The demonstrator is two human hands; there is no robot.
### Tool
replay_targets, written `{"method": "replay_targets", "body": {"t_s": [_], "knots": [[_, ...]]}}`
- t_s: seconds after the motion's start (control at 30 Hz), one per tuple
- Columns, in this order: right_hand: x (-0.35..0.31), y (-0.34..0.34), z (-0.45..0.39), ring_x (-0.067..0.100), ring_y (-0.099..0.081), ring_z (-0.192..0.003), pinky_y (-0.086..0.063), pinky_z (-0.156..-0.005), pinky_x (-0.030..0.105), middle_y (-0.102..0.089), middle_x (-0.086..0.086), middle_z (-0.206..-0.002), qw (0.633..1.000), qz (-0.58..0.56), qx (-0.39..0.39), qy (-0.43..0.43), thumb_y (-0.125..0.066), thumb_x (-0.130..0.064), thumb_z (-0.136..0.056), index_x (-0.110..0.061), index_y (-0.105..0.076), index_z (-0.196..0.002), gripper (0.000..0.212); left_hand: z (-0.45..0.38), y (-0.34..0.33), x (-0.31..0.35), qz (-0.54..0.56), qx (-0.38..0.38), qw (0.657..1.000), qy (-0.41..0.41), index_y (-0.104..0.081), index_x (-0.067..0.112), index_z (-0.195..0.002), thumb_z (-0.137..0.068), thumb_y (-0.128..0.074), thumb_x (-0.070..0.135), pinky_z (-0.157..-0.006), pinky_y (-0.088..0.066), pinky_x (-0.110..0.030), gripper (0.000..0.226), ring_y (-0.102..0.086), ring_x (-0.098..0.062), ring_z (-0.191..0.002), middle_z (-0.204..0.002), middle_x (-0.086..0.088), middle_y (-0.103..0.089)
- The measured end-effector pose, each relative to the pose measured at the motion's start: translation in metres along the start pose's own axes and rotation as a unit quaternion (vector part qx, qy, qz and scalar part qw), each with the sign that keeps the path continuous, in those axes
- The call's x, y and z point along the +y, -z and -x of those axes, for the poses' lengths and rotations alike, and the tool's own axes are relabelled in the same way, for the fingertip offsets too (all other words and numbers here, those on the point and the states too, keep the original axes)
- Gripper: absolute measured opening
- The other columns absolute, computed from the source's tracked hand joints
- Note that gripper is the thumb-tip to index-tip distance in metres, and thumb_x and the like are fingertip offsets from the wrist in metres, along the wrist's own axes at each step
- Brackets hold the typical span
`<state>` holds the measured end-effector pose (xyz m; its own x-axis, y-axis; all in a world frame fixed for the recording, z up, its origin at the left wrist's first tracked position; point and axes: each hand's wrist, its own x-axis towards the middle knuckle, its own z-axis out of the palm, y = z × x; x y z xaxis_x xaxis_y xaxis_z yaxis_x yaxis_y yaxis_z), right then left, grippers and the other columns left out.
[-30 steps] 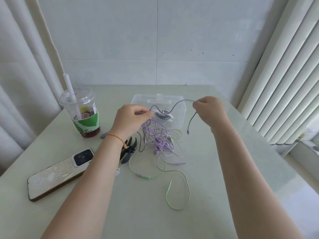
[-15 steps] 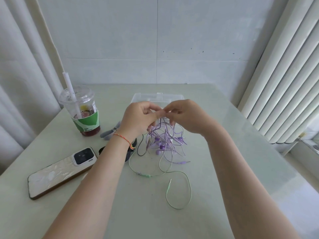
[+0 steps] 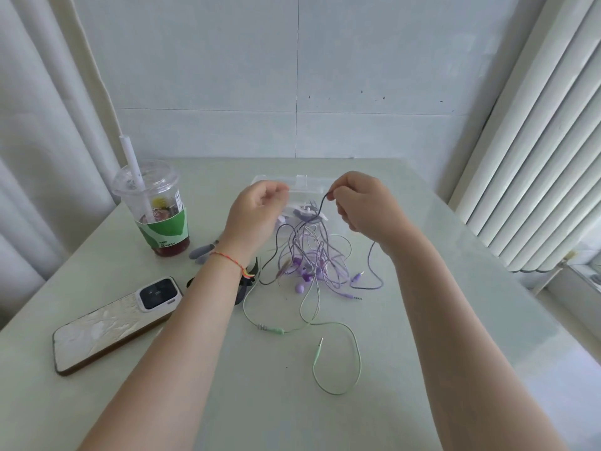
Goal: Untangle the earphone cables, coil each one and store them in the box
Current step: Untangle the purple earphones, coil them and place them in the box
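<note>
While the right hand (image 3: 364,203) pinches a dark cable (image 3: 320,209) above the purple tangle (image 3: 312,258) on the surface (image 3: 455,304) before the clear box (image 3: 305,185), the left hand (image 3: 257,213), closed on strands, should steady the knot as it feeds out slowly.

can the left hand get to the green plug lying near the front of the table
Probably yes. The green plug lies in the open on the table, nothing on or over it. But the left hand is pinched shut up at the tangle, so it must let go first.
</note>
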<state>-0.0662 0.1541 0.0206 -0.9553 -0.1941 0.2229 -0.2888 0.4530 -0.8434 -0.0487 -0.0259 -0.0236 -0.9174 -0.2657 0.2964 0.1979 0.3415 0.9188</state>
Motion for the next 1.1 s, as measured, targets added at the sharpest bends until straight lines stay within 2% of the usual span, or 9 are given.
{"method": "replay_targets", "body": {"t_s": [0.13, 0.27, 0.4, 0.53, 0.63, 0.73, 0.8, 1.0, 1.1], "knots": [[-0.001, 0.0, 0.001, 0.016, -0.042, -0.058, -0.032, -0.053, 0.025, -0.05, -0.007, -0.062, 1.0, -0.022, 0.011, 0.008, -0.045, -0.008, -0.089, -0.021, -0.062, -0.076, 0.025, 0.003, -0.002, 0.003, 0.04, -0.102, 0.993, 0.031, -0.068, 0.024, -0.099, -0.084, -0.061, 0.016, -0.087, -0.047, -0.028, 0.018, -0.063, -0.01, -0.092, -0.095, 0.003, -0.071], [-0.008, 0.001, 0.001, 0.018, -0.045, -0.045, -0.031, -0.042, 0.023, -0.055, 0.006, -0.063, 0.972, -0.23, 0.038, 0.027, -0.038, -0.004, -0.097, -0.011, -0.052, -0.089, 0.017, 0.007, -0.006, -0.008, -0.075, -0.203, 0.976, -0.001, -0.071, 0.032, -0.086, -0.07, -0.07, 0.027, -0.088, -0.046, -0.024, 0.016, -0.061, -0.009, -0.085, -0.089, 0.006, -0.069], [-0.008, 0.01, 0.0, 0.027, -0.062, -0.062, -0.043, -0.048, 0.029, -0.064, 0.015, -0.083, 0.93, -0.346, 0.112, 0.055, -0.033, -0.005, -0.101, -0.013, -0.046, -0.093, 0.016, 0.002, -0.005, -0.018, -0.198, -0.124, 0.972, -0.01, -0.069, 0.028, -0.083, -0.08, -0.07, 0.015, -0.065, -0.039, -0.013, 0.013, -0.05, -0.003, -0.063, -0.068, 0.011, -0.054], [0.001, 0.014, -0.005, 0.022, -0.064, -0.069, -0.048, -0.055, 0.029, -0.062, 0.011, -0.085, 0.909, -0.348, 0.229, 0.009, -0.034, -0.006, -0.097, -0.015, -0.047, -0.09, 0.017, -0.002, 0.001, -0.02, -0.099, -0.055, 0.992, 0.06, -0.069, 0.021, -0.095, -0.085, -0.065, 0.011, -0.068, -0.046, -0.019, 0.014, -0.06, -0.009, -0.067, -0.072, 0.005, -0.066], [0.011, 0.018, -0.008, 0.017, -0.06, -0.079, -0.043, -0.067, 0.028, -0.062, 0.002, -0.095, 0.935, -0.221, 0.27, -0.066, -0.038, -0.01, -0.092, -0.013, -0.056, -0.102, 0.021, -0.002, 0.002, -0.016, -0.021, -0.019, 0.996, 0.081, -0.07, 0.013, -0.091, -0.088, -0.062, 0.008, -0.062, -0.048, -0.022, 0.01, -0.057, -0.01, -0.057, -0.064, 0.0, -0.064], [0.021, 0.015, -0.012, 0.017, -0.052, -0.101, -0.039, -0.081, 0.028, -0.053, 0.001, -0.121, 0.973, -0.053, 0.19, -0.117, -0.043, -0.017, -0.091, -0.015, -0.051, -0.131, 0.04, 0.0, 0.001, -0.013, -0.02, -0.021, 0.996, 0.084, -0.07, 0.009, -0.09, -0.089, -0.063, 0.01, -0.062, -0.047, -0.025, 0.007, -0.055, -0.012, -0.054, -0.061, -0.001, -0.064], [0.017, 0.009, -0.011, 0.017, -0.052, -0.112, -0.041, -0.091, 0.028, -0.053, 0.001, -0.129, 0.983, 0.005, 0.162, -0.084, -0.044, -0.017, -0.091, -0.016, -0.053, -0.132, 0.042, 0.001, -0.001, -0.012, -0.024, -0.039, 0.995, 0.085, -0.07, 0.01, -0.088, -0.089, -0.065, 0.013, -0.059, -0.045, -0.026, 0.006, -0.056, -0.015, -0.056, -0.063, -0.003, -0.066], [0.008, -0.016, -0.001, 0.011, -0.064, -0.088, -0.05, -0.078, 0.025, -0.071, -0.004, -0.096, 0.991, 0.107, -0.08, 0.028, -0.061, -0.017, -0.087, -0.021, -0.068, -0.102, 0.017, 0.007, -0.007, 0.003, -0.008, -0.084, 0.994, 0.07, -0.069, 0.012, -0.085, -0.089, -0.066, 0.019, -0.05, -0.044, -0.02, 0.009, -0.06, -0.014, -0.056, -0.063, -0.003, -0.07], [0.014, -0.022, 0.0, 0.013, -0.063, -0.07, -0.044, -0.058, 0.021, -0.072, -0.001, -0.077, 0.983, 0.152, -0.091, 0.045, -0.062, -0.014, -0.085, -0.018, -0.065, -0.094, 0.01, 0.008, -0.009, 0.008, 0.01, -0.093, 0.993, 0.076, -0.069, 0.012, -0.085, -0.088, -0.067, 0.022, -0.05, -0.044, -0.02, 0.01, -0.063, -0.014, -0.058, -0.066, -0.005, -0.071]]}}
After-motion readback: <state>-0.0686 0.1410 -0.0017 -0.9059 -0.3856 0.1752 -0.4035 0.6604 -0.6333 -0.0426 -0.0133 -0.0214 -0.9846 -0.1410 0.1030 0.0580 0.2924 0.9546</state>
